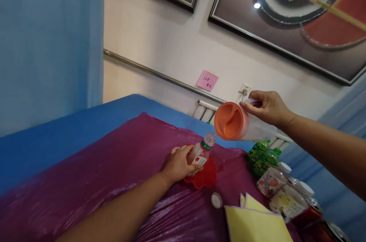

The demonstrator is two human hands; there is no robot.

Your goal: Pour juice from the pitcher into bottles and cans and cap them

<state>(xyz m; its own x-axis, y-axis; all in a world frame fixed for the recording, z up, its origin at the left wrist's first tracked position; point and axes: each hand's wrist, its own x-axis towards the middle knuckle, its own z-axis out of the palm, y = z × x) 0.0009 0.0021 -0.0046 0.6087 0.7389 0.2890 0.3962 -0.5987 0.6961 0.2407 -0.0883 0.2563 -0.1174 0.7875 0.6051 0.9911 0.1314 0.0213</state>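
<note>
My left hand (179, 163) is wrapped round a clear plastic bottle (200, 153) with a green and white label. The bottle has no cap on and stands over a red scalloped mat (208, 175). My right hand (267, 109) grips the handle of a translucent pitcher (257, 129) with an orange lid (230, 121). The pitcher is tipped on its side, its lid edge just above the bottle's mouth. What passes between them is too small to make out. A white cap (216, 200) lies on the purple sheet near the mat.
Green bottles (264, 162), clear jars with white lids (288, 200) and dark red cans (326, 230) line the right side. Yellow cloths (257, 223) lie at the front right. The purple sheet (114, 158) covers a blue surface. Behind are a wall rail (160, 76) and framed pictures.
</note>
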